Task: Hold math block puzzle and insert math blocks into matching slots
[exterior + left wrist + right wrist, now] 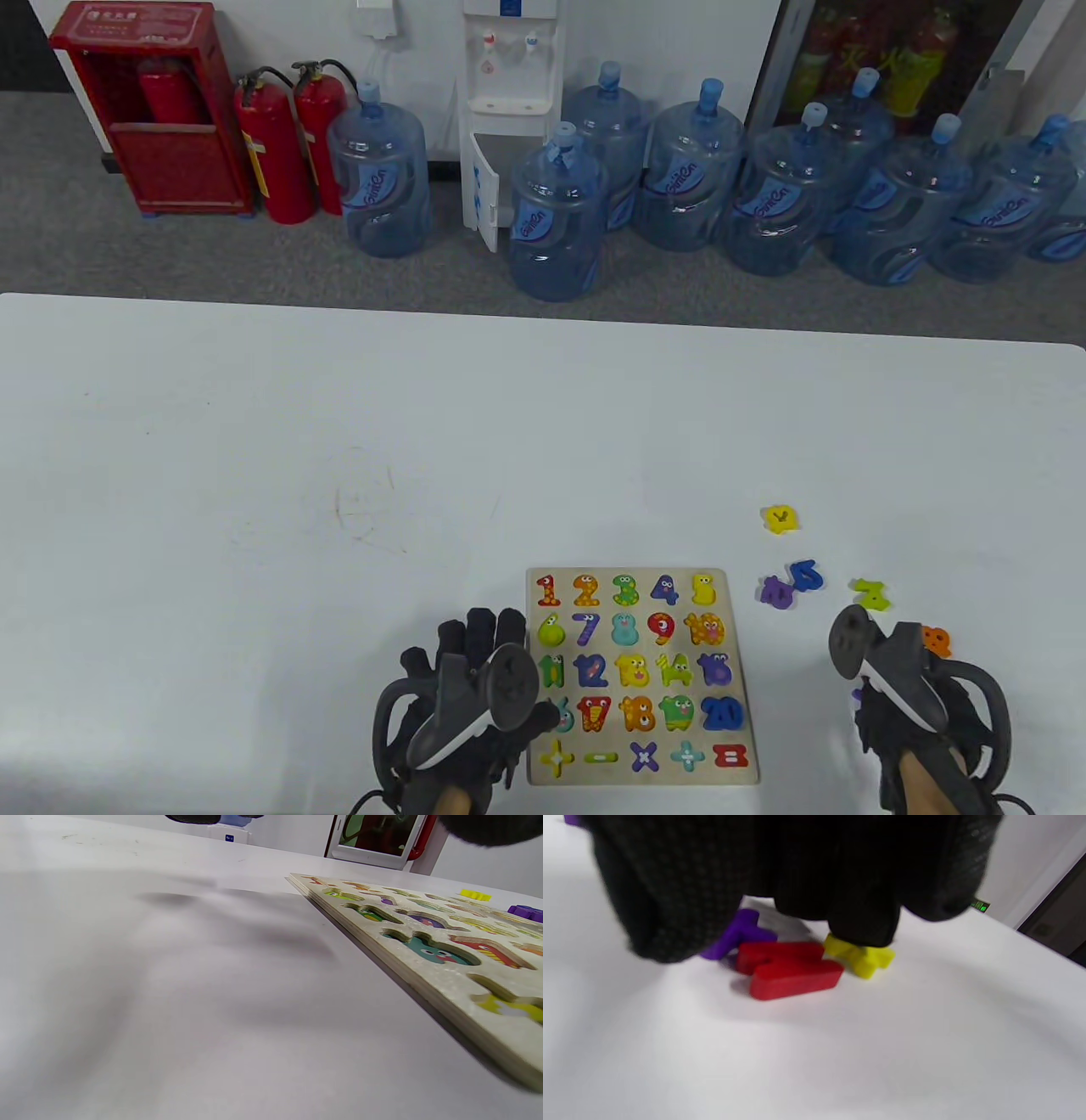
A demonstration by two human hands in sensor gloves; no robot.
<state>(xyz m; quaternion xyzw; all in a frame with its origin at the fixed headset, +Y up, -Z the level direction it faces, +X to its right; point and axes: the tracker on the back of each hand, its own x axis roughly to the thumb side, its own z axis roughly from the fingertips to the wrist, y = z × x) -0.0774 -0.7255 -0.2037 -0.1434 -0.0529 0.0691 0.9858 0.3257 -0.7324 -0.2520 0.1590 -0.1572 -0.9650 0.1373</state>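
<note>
Left hand (475, 679), black sensor glove, lies at the left edge of the flat wooden number puzzle board (736, 594), fingers stretched forward and spread along that edge; whether they press the board cannot be told. Board sits flat on the white table (254, 467), near the front edge; the left wrist view shows its recesses with printed creatures inside.

Right hand (912, 696) hangs over loose pieces right of the board. Right wrist view: gloved fingertips (861, 925) come down on a yellow block (867, 959), touching its top; a red block (789, 969) and a purple block (736, 935) lie just beside. No closed grip is visible.

Farther out on the table: a yellow number piece (780, 518), a purple piece (775, 591) touching a blue "15" (807, 576), a lime-green piece (871, 593), an orange piece (937, 641) partly hidden by the tracker.

Behind the table: blue water jugs (556, 221), red fire extinguishers (276, 153).
</note>
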